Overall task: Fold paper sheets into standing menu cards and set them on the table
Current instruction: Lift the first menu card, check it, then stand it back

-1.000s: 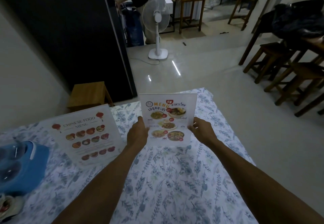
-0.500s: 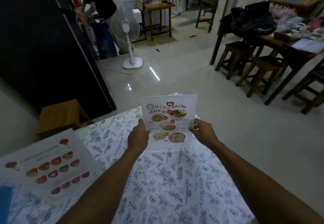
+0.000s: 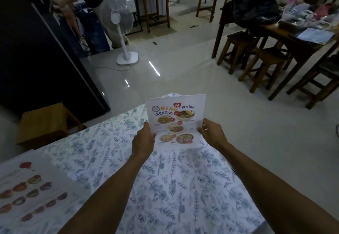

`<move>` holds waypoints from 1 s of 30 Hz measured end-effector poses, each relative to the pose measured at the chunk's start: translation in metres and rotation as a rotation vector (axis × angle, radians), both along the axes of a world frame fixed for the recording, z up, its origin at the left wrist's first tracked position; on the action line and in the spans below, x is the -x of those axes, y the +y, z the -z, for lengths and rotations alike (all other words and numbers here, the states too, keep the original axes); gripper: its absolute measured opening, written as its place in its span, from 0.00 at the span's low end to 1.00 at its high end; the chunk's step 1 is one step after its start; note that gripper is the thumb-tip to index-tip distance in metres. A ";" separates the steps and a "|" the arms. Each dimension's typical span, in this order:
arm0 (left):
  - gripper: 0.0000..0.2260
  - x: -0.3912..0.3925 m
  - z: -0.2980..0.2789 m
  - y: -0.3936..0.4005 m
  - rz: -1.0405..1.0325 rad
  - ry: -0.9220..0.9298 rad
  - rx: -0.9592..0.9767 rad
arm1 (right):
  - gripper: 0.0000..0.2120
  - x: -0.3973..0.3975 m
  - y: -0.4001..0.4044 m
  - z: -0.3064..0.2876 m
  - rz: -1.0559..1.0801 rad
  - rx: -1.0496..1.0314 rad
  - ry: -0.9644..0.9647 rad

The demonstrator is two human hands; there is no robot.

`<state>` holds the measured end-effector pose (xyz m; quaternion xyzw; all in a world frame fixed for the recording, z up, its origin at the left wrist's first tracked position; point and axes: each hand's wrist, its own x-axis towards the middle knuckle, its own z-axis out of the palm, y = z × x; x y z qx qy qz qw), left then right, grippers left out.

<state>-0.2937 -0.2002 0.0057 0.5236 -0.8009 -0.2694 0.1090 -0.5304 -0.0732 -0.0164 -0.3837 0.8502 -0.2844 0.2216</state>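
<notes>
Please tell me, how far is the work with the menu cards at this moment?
Done: nothing clearly stands free yet. In hand: the left hand and right hand hold the Thai menu card upright at the far table edge. Left: releasing it, then the Chinese menu sheet, which seems unfolded.

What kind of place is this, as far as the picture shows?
Probably a small restaurant or eatery. Both hands, left hand and right hand, hold a food menu card above a table with a floral tablecloth; wooden stools stand by a dining table.
</notes>
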 end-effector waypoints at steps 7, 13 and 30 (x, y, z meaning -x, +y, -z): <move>0.10 0.011 0.002 -0.020 -0.050 0.040 0.017 | 0.14 0.020 -0.036 0.003 -0.032 -0.008 0.002; 0.10 0.023 0.001 -0.055 -0.096 0.010 0.050 | 0.15 0.037 -0.084 -0.001 -0.081 0.000 0.008; 0.13 0.060 0.017 -0.175 -0.195 0.070 0.132 | 0.12 0.088 -0.235 0.002 -0.183 0.019 0.057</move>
